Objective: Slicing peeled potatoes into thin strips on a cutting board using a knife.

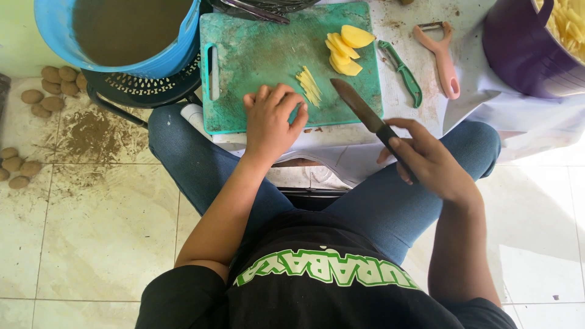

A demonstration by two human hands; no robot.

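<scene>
Left hand: the left hand (272, 119) lies palm down on the near edge of the cutting board (256, 55), fingers spread and loosely bent, grasping nothing; its fingertips stop just short of the potato sticks.
Right hand: the right hand (425, 159) is clenched round the dark handle of a kitchen knife (364, 113), off the board's 5 o'clock corner; the blade points to 11 o'clock, its tip over the board's near right part.
Cutting board: green, rectangular, stained, with a slot handle on its left side, lying on a white, dirty surface (420, 61).
Potato sticks: a small bundle of thin yellow potato sticks (309, 86) lies on the board between the left hand and the knife tip.
Potato slices: a stack of peeled yellow potato slices (345, 50) sits at the board's 1 o'clock corner, well apart from both hands.
Peelers: a green-handled peeler (402, 72) lies just beside the board's right edge; a pink Y-shaped peeler (443, 58) lies further right.
Tubs: a blue tub (55, 30) of muddy brown water stands at 10 o'clock on a black slotted stool (146, 86); a purple tub (518, 55) holding cut potato strips stands at 2 o'clock.
Floor: unpeeled brown potatoes (52, 88) lie in 2 groups at 9 o'clock on the pale tiled floor (97, 231), beside a patch of scattered soil.
Labels: no packages or signs show; the only lettering is green and white print on the person's black shirt (323, 268).
</scene>
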